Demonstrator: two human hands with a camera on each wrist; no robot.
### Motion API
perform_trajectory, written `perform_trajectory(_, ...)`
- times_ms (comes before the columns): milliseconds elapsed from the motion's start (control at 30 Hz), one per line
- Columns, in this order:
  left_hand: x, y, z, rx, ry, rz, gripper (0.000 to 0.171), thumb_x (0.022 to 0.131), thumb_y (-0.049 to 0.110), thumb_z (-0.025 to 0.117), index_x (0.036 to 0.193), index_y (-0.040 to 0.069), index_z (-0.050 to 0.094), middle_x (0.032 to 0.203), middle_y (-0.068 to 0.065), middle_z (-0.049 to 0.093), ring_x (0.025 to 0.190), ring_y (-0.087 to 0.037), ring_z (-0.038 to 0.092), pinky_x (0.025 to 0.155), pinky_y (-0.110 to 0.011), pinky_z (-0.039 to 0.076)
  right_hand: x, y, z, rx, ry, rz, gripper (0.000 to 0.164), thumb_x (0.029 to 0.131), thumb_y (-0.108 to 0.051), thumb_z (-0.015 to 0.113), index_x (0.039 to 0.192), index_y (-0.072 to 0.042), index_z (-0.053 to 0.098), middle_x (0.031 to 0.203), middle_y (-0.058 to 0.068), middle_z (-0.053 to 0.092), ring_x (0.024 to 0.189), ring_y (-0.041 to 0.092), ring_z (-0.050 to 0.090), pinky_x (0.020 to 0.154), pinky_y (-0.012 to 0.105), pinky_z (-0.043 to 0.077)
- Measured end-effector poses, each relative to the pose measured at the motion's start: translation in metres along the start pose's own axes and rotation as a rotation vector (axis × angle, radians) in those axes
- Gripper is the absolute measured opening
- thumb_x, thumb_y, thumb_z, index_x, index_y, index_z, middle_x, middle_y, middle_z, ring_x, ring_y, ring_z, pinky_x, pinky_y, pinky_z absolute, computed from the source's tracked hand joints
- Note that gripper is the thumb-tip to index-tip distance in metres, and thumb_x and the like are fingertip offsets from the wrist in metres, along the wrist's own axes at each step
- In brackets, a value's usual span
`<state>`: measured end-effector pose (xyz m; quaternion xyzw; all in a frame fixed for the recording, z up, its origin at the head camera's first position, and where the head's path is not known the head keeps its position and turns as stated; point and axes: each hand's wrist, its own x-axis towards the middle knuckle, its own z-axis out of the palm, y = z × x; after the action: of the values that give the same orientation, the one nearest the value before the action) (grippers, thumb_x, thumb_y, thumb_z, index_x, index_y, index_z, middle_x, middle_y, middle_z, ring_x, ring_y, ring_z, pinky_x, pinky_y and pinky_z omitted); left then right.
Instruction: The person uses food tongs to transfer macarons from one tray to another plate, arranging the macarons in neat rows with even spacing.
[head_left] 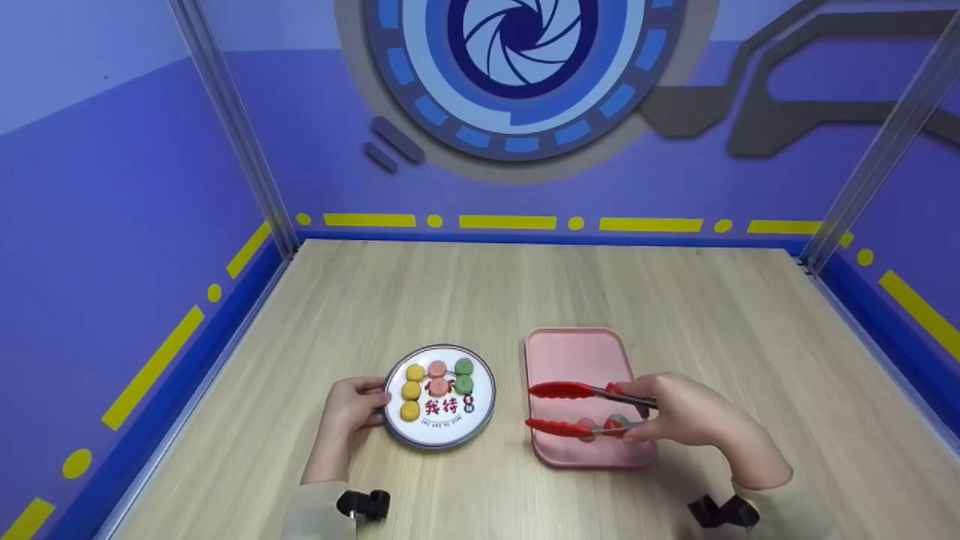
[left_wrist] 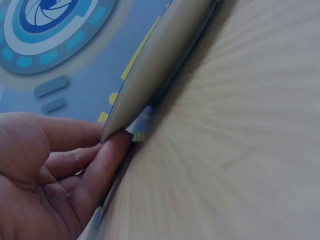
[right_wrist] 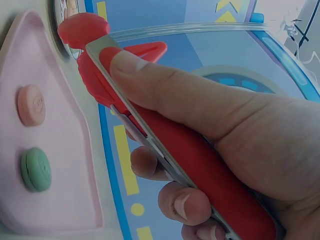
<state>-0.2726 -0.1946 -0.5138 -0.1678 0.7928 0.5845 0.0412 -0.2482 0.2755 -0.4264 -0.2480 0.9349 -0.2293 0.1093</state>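
Observation:
My left hand (head_left: 349,409) pinches the left rim of a round white plate (head_left: 442,436); in the left wrist view its thumb and fingers meet at the edge of the plate (left_wrist: 160,70). On the plate lie a column of yellow macarons (head_left: 410,391), two pink macarons (head_left: 437,369) and two green macarons (head_left: 463,367). My right hand (head_left: 679,409) grips red-tipped tongs (head_left: 562,390) above a pink tray (head_left: 577,352). The tong tips stand apart, pointing left, with nothing between them. In the tray sit a pink macaron (right_wrist: 31,105) and a green macaron (right_wrist: 36,169), partly behind the tongs in the head view.
Plate and tray stand side by side on a wooden table (head_left: 450,292), a narrow strip of wood between them. Blue-purple panels (head_left: 262,150) with yellow marks enclose the table at the back and sides. Metal posts (head_left: 240,127) stand at the back corners.

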Motion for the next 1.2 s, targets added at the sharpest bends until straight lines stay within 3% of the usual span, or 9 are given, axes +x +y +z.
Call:
perform_trajectory(167, 0.0, -0.001, 0.0, 0.002, -0.001, 0.003, 0.039, 0.093, -0.003, 0.067, 0.131, -0.012, 0.062, 0.118, -0.028, 0.07, 0.073, -0.01, 0.068, 0.061, -0.027, 0.063, -0.007, 0.005, -0.002, -0.018, -0.001, 0.019, 0.061, 0.078, -0.033, 0.09, 0.129, -0.004, 0.071, 0.114, 0.007, 0.077, 0.088, 0.008, 0.062, 0.071, 0.022, 0.054)
perform_trajectory(367, 0.001, -0.003, 0.0, 0.002, 0.002, 0.007, 0.038, 0.093, -0.004, 0.066, 0.13, -0.013, 0.062, 0.117, -0.028, 0.07, 0.073, -0.01, 0.067, 0.06, -0.026, 0.062, -0.016, 0.01, -0.006, 0.008, -0.011, 0.028, 0.064, 0.077, -0.035, 0.09, 0.13, -0.005, 0.07, 0.116, 0.01, 0.077, 0.094, 0.017, 0.07, 0.078, 0.034, 0.063)
perform_trajectory(567, 0.0, -0.001, 0.0, 0.017, 0.007, -0.011, 0.038, 0.094, -0.003, 0.066, 0.131, -0.01, 0.063, 0.117, -0.025, 0.071, 0.075, -0.011, 0.068, 0.06, -0.025, 0.061, -0.023, 0.011, -0.01, -0.011, -0.022, 0.049, 0.064, 0.075, -0.035, 0.091, 0.129, -0.006, 0.072, 0.1, 0.001, 0.075, 0.08, 0.011, 0.058, 0.065, 0.021, 0.051)
perform_trajectory(733, 0.0, 0.0, 0.0, 0.024, 0.004, -0.014, 0.039, 0.095, -0.001, 0.066, 0.132, -0.01, 0.062, 0.119, -0.026, 0.07, 0.076, -0.011, 0.068, 0.062, -0.026, 0.062, -0.029, 0.014, -0.013, -0.015, -0.037, 0.073, 0.066, 0.075, -0.037, 0.092, 0.13, -0.006, 0.071, 0.1, 0.001, 0.076, 0.079, 0.011, 0.056, 0.065, 0.021, 0.05)
perform_trajectory(1200, 0.001, -0.001, -0.001, 0.011, -0.002, -0.002, 0.039, 0.094, -0.002, 0.066, 0.132, -0.011, 0.062, 0.118, -0.028, 0.07, 0.075, -0.011, 0.068, 0.062, -0.027, 0.063, -0.042, 0.022, -0.02, 0.017, -0.077, 0.177, 0.065, 0.074, -0.031, 0.092, 0.131, -0.009, 0.071, 0.077, -0.004, 0.058, 0.069, 0.012, 0.048, 0.056, 0.023, 0.036)
